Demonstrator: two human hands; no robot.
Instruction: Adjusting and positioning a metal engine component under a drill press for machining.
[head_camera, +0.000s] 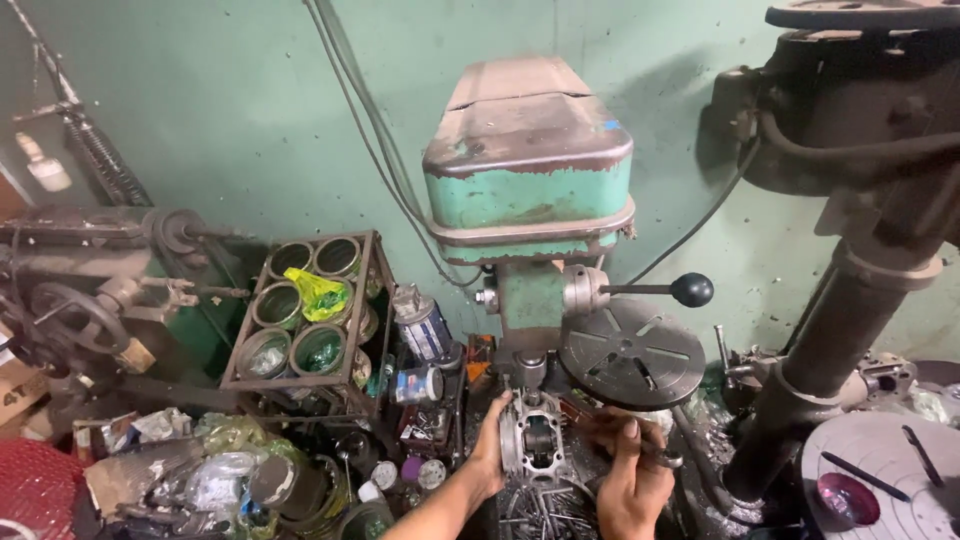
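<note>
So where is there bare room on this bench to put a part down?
Mostly the round slotted drill-press table, right of the green drill press, is bare. The grey disc at far right holds a few items. Around the left hand, right hand and grey metal casting, clutter crowds everything.

Soft, even light is falling from above and in front onto the green wall (230, 110) and the drill press (530, 170), which is throwing a dim shadow to its right, while the lower clutter is sinking into gloom and the frame's edges are bending and blurring slightly.
</note>
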